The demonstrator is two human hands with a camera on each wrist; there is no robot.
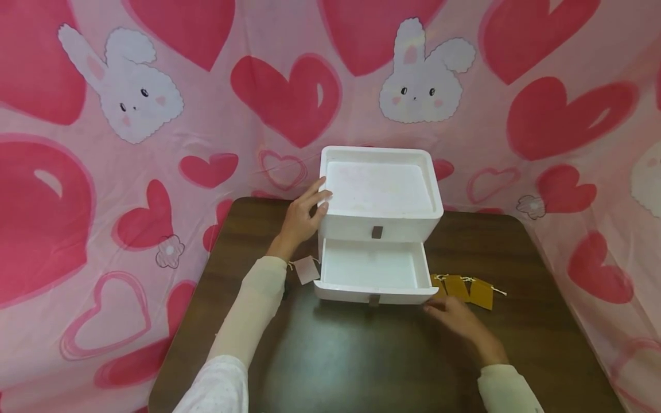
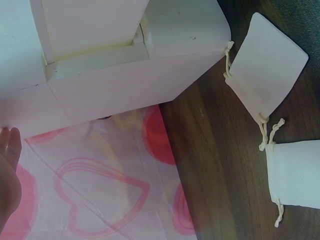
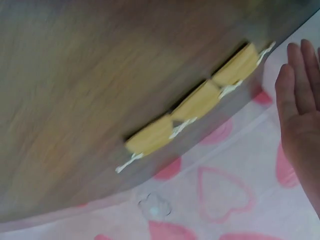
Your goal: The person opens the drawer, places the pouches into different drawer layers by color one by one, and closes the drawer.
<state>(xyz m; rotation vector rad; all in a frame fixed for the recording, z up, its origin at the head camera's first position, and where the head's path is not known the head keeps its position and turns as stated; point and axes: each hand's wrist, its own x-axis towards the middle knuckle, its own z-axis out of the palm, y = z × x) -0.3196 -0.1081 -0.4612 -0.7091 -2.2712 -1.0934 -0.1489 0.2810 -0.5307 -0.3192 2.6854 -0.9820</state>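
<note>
A white two-drawer box (image 1: 347,227) stands at the back of the table, a shallow tray forming its top. The lower drawer (image 1: 369,293) is pulled out and its inside looks bare; the upper one is closed. My left hand (image 1: 300,219) rests against the box's left side, fingertips at the top rim. Beside the drawer's front right corner is my right hand (image 1: 458,319); its fingers look extended in the right wrist view, and whether they touch the drawer I cannot tell. Several mustard-yellow drawstring pouches (image 3: 196,102) lie in a row right of the drawer.
White drawstring pouches (image 2: 267,65) lie on the table left of the box, partly hidden from the head view by the left arm. The dark wooden table (image 1: 361,361) extends toward me. A pink cloth (image 1: 289,34) with hearts and rabbits hangs around its back and sides.
</note>
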